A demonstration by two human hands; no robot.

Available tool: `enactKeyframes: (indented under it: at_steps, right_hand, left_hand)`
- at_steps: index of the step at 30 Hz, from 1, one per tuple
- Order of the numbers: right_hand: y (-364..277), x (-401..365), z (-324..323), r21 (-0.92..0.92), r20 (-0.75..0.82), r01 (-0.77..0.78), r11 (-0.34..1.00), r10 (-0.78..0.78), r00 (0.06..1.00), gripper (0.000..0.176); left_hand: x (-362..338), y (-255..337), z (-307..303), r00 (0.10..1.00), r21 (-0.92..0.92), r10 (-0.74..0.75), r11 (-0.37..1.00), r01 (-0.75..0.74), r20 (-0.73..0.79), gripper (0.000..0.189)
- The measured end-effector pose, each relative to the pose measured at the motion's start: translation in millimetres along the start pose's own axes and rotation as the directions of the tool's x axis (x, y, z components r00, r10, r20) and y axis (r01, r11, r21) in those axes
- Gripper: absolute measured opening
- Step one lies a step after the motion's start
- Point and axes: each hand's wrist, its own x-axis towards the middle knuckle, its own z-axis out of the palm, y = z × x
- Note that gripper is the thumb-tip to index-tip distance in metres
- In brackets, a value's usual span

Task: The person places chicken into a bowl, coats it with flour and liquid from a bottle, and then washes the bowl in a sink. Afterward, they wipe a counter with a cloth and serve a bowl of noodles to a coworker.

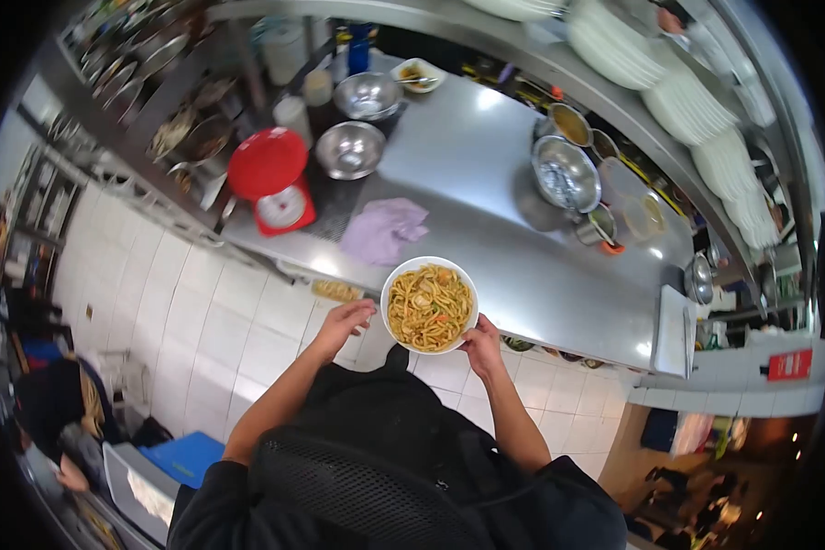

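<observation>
A white bowl [475, 291] full of noodles [429, 307] with bits of vegetable is held in front of my body, by the near edge of the steel counter. My right hand [482, 346] grips the bowl's lower right rim, thumb at the edge and the other fingers partly hidden beneath. Just left of the bowl is my left hand [346, 325], fingers stretched toward the rim with a small gap between. On the counter beyond the bowl lies a crumpled purple cloth [385, 229].
A red kitchen scale [270, 179] and two steel bowls [350, 149] stand on the counter's left. At its right are a large steel bowl [566, 174] and several pots. Stacked white plates [678, 101] fill the shelf above. A person [60, 403] is at lower left.
</observation>
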Motion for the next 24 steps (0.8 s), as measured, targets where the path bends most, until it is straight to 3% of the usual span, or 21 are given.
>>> enactKeyframes:
  at_steps: [1, 2, 3, 4, 5, 8, 11, 15, 18, 19, 23, 24]
  right_hand:
    - [3.3, -4.4, 16.2, -0.039, 0.035, -0.034, 0.999, 0.035, 0.999, 0.055]
    - [8.4, -6.4, 34.2, -0.056, 0.05, -0.061, 0.997, 0.064, 0.997, 0.055]
    - [1.8, 29.7, 20.8, -0.094, 0.139, 0.012, 0.996, 0.001, 0.99, 0.054]
    - [4.9, 31.8, 37.0, -0.113, 0.207, -0.001, 0.994, 0.024, 0.978, 0.053]
    - [14.1, 32.7, 54.4, -0.203, 0.246, -0.019, 0.979, 0.07, 0.967, 0.055]
    - [45.5, 41.9, 120.5, -0.241, 0.364, -0.072, 0.968, 0.159, 0.918, 0.054]
    - [29.0, 65.5, 161.5, -0.294, 0.44, -0.103, 0.95, 0.23, 0.868, 0.054]
    - [65.0, 69.0, 253.1, -0.307, 0.545, -0.134, 0.942, 0.289, 0.787, 0.055]
    - [54.5, 67.8, 312.4, -0.305, 0.571, -0.228, 0.925, 0.369, 0.733, 0.052]
    - [59.4, 70.7, 328.5, -0.321, 0.602, -0.242, 0.916, 0.395, 0.694, 0.051]
    - [106.9, 78.9, 409.1, -0.298, 0.58, -0.336, 0.894, 0.449, 0.68, 0.052]
    - [124.2, 75.3, 426.8, -0.244, 0.563, -0.389, 0.888, 0.456, 0.689, 0.051]
  left_hand:
    - [-20.8, -5.3, -7.8, 0.991, -0.19, -0.123, 0.973, 0.132, 0.057, 0.042]
    - [-36.7, -14.8, -18.5, 0.99, -0.212, -0.136, 0.967, 0.14, 0.032, 0.042]
    - [-1.2, -36.0, -6.8, 0.987, -0.399, -0.063, 0.909, 0.119, 0.151, 0.041]
    - [-11.9, -45.2, -15.1, 0.968, -0.57, -0.048, 0.801, 0.185, 0.247, 0.039]
    - [-26.9, -55.3, -26.4, 0.973, -0.66, -0.024, 0.73, 0.175, 0.231, 0.038]
    - [-48.8, -94.0, -83.4, 0.996, -0.686, 0.042, 0.727, 0.026, 0.083, 0.035]
    - [-62.5, -62.1, -100.8, 0.996, -0.706, 0.066, 0.704, -0.083, -0.052, 0.031]
    - [-97.2, -89.7, -166.1, 0.966, -0.723, 0.111, 0.644, -0.249, -0.234, 0.033]
    - [-114.6, -69.3, -190.3, 0.947, -0.772, 0.064, 0.562, -0.295, -0.315, 0.036]
    - [-110.8, -90.1, -209.3, 0.954, -0.738, 0.088, 0.615, -0.279, -0.287, 0.066]
    - [-128.7, -85.2, -276.1, 0.925, -0.722, 0.12, 0.591, -0.358, -0.361, 0.067]
    - [-145.3, -76.7, -288.3, 0.921, -0.745, 0.087, 0.561, -0.36, -0.38, 0.052]
